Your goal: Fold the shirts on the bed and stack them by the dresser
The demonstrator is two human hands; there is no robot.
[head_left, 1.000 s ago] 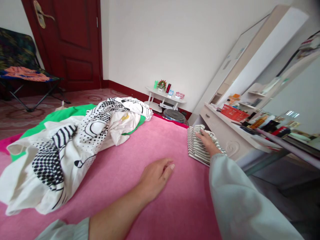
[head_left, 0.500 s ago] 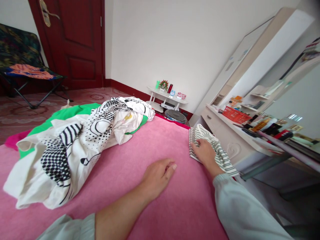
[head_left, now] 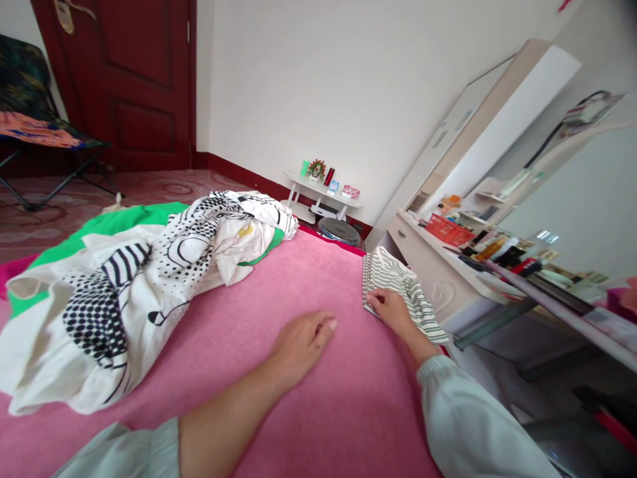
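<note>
My left hand (head_left: 303, 342) rests over the pink bed cover (head_left: 279, 418), its fingers loosely bent and the thumb apart, with nothing in it. On the right edge of the bed lies a folded white garment with dark stripes (head_left: 391, 269). My right hand (head_left: 391, 309) is at the near left corner of that garment, fingers loosely curled over it; the cloth lies flat and does not look gripped. To the left is a rumpled heap of white cloth with black dots and stripes (head_left: 184, 255), with a green cloth (head_left: 107, 222) under it.
A white dressing table (head_left: 398, 229) with a red basket (head_left: 448, 230) and bottles stands beyond the bed's right edge. A low white shelf (head_left: 323, 190) is against the far wall. A folding chair (head_left: 30, 86) stands by the dark red door (head_left: 144, 79).
My view has turned slightly right, so everything sits further left. My right hand has drawn back slightly toward the near corner of the striped garment. My left hand has hardly moved.
</note>
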